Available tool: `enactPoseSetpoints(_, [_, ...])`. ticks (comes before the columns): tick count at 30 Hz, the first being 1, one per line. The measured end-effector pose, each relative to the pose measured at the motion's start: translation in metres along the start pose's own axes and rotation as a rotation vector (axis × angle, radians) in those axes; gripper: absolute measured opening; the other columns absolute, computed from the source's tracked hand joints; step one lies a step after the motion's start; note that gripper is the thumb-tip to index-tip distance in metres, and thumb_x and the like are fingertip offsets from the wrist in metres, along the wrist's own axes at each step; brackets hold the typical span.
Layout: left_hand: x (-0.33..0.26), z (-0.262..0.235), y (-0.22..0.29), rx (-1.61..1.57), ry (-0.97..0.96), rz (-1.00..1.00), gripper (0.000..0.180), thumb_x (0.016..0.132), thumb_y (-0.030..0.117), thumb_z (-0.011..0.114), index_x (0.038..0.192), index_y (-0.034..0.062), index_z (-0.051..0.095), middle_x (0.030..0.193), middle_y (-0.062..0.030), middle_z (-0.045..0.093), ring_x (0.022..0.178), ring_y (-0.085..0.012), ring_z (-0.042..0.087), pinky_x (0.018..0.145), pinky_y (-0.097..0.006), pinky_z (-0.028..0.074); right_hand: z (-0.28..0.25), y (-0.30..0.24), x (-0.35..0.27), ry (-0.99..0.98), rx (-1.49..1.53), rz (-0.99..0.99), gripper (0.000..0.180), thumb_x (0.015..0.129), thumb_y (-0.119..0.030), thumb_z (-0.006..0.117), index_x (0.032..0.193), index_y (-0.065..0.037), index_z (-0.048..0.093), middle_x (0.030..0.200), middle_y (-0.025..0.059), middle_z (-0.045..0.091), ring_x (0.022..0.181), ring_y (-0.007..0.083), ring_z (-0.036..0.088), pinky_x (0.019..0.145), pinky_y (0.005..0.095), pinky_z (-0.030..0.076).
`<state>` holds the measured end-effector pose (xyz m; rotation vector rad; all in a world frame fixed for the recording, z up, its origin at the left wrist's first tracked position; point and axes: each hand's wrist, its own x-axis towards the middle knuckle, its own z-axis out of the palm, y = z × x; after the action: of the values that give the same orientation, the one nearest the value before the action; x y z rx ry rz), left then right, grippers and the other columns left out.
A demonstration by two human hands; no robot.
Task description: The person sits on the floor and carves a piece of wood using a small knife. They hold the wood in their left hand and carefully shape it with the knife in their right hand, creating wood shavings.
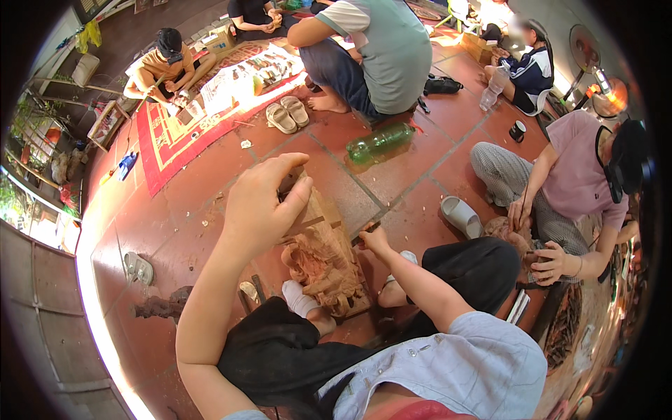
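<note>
Woodcarving at close quarters — a carved wooden panel point(325, 262) stands tilted on the red tile floor point(413, 168), propped between the person's legs with its lower end against a white-socked foot point(299, 299). The left hand point(260, 206) is clamped over the panel's upper edge, fingers curled down the far side, steadying it. The right hand point(376, 240) sits just beside the panel's right edge, closed narrowly round a slim dark tool point(365, 233) whose tip points into the relief. By my reading, the step in hand is detail cutting on the raised figure; the next stroke calls for the left hand to keep the panel from rocking while the tool is guided along the panel's right edge in short, controlled pushes.

Near the panel's left corner lie small tools and wood scraps, too small to make out. Further out on the tiles lie a green plastic bottle point(380, 142) on its side and a pair of beige sandals point(288, 114) — well apart from the work. To the right a person in a pink shirt point(577, 171) bends over another carving. Beyond, a person in a grey shirt point(392, 52) squats, and at the far left another sits on a red patterned mat point(168, 143). A standing fan point(584, 49) is at the far right.
</note>
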<state>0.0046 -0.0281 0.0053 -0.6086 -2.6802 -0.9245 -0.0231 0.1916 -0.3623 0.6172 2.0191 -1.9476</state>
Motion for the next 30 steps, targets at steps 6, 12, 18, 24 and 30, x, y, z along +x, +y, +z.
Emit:
enactPoseSetpoints(6, [-0.005, 0.001, -0.004, -0.001, 0.020, -0.009, 0.034, 0.084, 0.025, 0.055, 0.110, 0.0042, 0.059, 0.098, -0.0147, 0.064, 0.091, -0.0277, 0.062, 0.080, -0.035, 0.046, 0.016, -0.031, -0.025, -0.099, 0.077, -0.053, 0.010, 0.077, -0.006, 0.061, 0.076, 0.000, 0.052, 0.067, 0.0091, 0.058, 0.055, 0.0191, 0.060, 0.049, 0.0284, 0.050])
enactPoseSetpoints(12, [-0.002, -0.001, -0.001, -0.021, -0.014, -0.012, 0.034, 0.083, 0.026, 0.056, 0.110, 0.0043, 0.059, 0.098, -0.0142, 0.064, 0.092, -0.0275, 0.062, 0.081, -0.035, 0.046, -0.003, -0.007, -0.002, -0.051, -0.018, -0.020, 0.010, 0.078, -0.003, 0.059, 0.078, -0.004, 0.050, 0.068, 0.0071, 0.056, 0.055, 0.0171, 0.058, 0.047, 0.0297, 0.050])
enactPoseSetpoints(18, [-0.003, -0.002, -0.003, 0.002, -0.004, 0.013, 0.035, 0.083, 0.027, 0.055, 0.110, 0.0042, 0.059, 0.099, -0.0149, 0.064, 0.092, -0.0291, 0.062, 0.081, -0.036, 0.046, 0.013, -0.013, -0.024, -0.110, -0.016, -0.084, 0.011, 0.077, -0.001, 0.059, 0.080, -0.003, 0.049, 0.069, 0.0084, 0.057, 0.056, 0.0181, 0.060, 0.047, 0.0300, 0.051])
enactPoseSetpoints(24, [-0.002, 0.006, -0.006, 0.001, 0.086, 0.083, 0.030, 0.081, 0.027, 0.057, 0.102, 0.0062, 0.060, 0.090, -0.0128, 0.064, 0.085, -0.0300, 0.061, 0.077, -0.040, 0.047, -0.003, -0.010, -0.016, -0.071, 0.052, -0.088, 0.009, 0.079, -0.003, 0.058, 0.082, -0.003, 0.049, 0.073, 0.0096, 0.059, 0.057, 0.0196, 0.061, 0.049, 0.0317, 0.054])
enactPoseSetpoints(30, [-0.004, -0.001, -0.003, 0.024, -0.012, -0.011, 0.034, 0.083, 0.025, 0.056, 0.110, 0.0040, 0.059, 0.098, -0.0156, 0.064, 0.091, -0.0295, 0.062, 0.080, -0.036, 0.047, 0.012, -0.035, -0.033, -0.125, 0.048, -0.059, 0.009, 0.081, -0.004, 0.059, 0.080, -0.003, 0.050, 0.074, 0.0076, 0.058, 0.060, 0.0179, 0.061, 0.052, 0.0308, 0.054])
